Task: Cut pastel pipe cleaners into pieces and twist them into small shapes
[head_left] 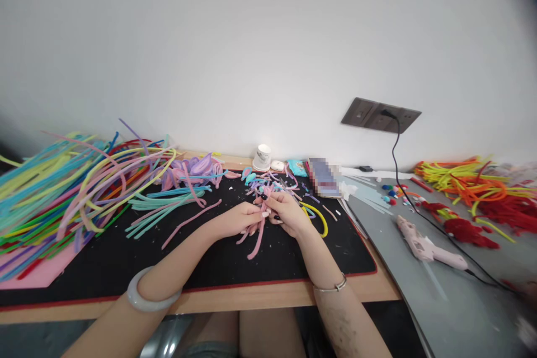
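Left hand [240, 220]: pinched narrow on the pink stems, thumb against fingers.
Right hand [287, 212]: closed on the same stems, just beside my left.
Pink stems [260, 236]: bunched in both my hands above the black mat [268, 269], loose ends toward me.
Yellow loop [324, 224]: lay near my right wrist.
Cup [263, 155]: stood beyond my hands, near the wall [210, 67].
Glue gun [425, 247]: lay well to my right.

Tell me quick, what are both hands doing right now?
Left hand: fingers closed on pink fuzzy stems.
Right hand: fingers closed on the same pink bunch, near its top.
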Available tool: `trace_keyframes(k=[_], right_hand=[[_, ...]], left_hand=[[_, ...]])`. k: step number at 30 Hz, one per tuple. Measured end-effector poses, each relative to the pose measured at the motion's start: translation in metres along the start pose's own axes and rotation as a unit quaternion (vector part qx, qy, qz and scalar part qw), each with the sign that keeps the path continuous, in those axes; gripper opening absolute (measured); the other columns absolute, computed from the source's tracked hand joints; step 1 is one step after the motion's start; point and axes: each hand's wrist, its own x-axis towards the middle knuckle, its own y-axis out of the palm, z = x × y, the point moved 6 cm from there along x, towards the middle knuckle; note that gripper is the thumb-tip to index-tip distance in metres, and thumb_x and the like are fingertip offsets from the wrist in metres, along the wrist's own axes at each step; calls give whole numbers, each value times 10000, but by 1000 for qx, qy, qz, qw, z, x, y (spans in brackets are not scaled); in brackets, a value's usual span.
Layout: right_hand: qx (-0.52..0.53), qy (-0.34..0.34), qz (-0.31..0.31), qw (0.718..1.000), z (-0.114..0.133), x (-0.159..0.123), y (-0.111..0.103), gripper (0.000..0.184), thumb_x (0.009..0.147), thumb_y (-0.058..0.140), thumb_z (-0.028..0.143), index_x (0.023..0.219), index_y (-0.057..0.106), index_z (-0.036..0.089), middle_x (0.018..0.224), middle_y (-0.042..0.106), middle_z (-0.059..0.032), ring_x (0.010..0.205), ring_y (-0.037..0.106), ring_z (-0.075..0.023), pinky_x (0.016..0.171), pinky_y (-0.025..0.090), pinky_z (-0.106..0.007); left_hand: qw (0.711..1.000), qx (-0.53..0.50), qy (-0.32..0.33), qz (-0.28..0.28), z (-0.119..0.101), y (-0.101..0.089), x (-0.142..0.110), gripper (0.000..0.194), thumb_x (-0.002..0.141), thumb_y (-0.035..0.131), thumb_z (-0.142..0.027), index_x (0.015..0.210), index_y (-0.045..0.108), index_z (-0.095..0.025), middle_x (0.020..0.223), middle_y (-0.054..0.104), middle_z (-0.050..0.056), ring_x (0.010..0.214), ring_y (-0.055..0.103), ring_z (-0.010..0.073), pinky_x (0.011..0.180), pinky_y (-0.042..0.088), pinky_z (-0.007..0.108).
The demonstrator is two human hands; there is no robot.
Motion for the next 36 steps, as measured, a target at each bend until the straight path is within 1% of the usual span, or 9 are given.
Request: trace_keyframes(k=[6,10,13,15,20,25,28,32,36], right_hand=[[13,-17,2,1000,4,-1,1,226,707,604,351,710,565,128,476,426,62,334,258,-8,315,139,-148],[-3,-37,-22,999,5,-1,0,210,699,609,329,685,566,124,461,460,49,326,307,-20,305,155,-156],[0,-51,-36,998,5,0,-2,199,687,620,311,656,569,121,461,477,42,334,319,-22,314,189,-157],[0,-62,-40,997,6,0,-3,202,692,618,316,652,580,121,432,452,52,328,308,-21,315,204,-158],[-15,-68,-66,995,8,-1,-7,221,681,627,335,613,583,130,453,514,26,350,400,-41,332,302,-160],[3,-67,-75,995,9,-2,-7,172,627,674,264,617,549,147,515,575,20,386,465,-52,359,376,-153],[10,-79,-68,995,10,-1,-8,174,630,672,243,614,524,151,491,559,31,365,450,-50,349,374,-153],[16,-96,-73,993,12,0,-11,203,637,671,253,601,496,156,456,533,43,324,400,-44,320,343,-157],[4,-103,-87,991,13,0,-15,199,623,682,264,628,515,155,466,548,39,323,394,-47,322,341,-166]], left_hand=[[1000,-20,0,21,-4,3,-3,422,815,391,-487,706,555,-113,464,458,-29,389,356,60,402,277,184],[997,-71,-12,27,-7,6,-4,359,803,424,-452,769,545,-116,578,517,-9,405,372,52,408,262,188],[993,-113,-26,29,-10,9,-5,292,788,449,-391,726,517,-114,668,562,24,420,367,46,412,245,190],[991,-128,-23,34,-14,10,-7,279,796,422,-362,673,488,-120,646,567,31,413,351,49,402,224,193],[993,-110,-32,37,-17,10,-10,315,797,377,-335,548,419,-146,459,453,-16,370,287,58,377,175,196],[996,-70,-32,51,-12,11,-9,405,815,340,-361,477,410,-150,424,411,-11,380,337,70,393,268,191],[995,-80,-16,65,-13,12,-9,430,827,341,-368,456,383,-155,414,376,-19,400,363,77,425,320,194],[987,-137,-36,76,-13,15,-10,396,827,362,-423,521,331,-174,402,289,-63,371,302,71,402,285,197],[984,-158,-49,73,-11,16,-11,373,820,376,-459,575,341,-180,401,271,-79,356,255,66,391,262,199]])
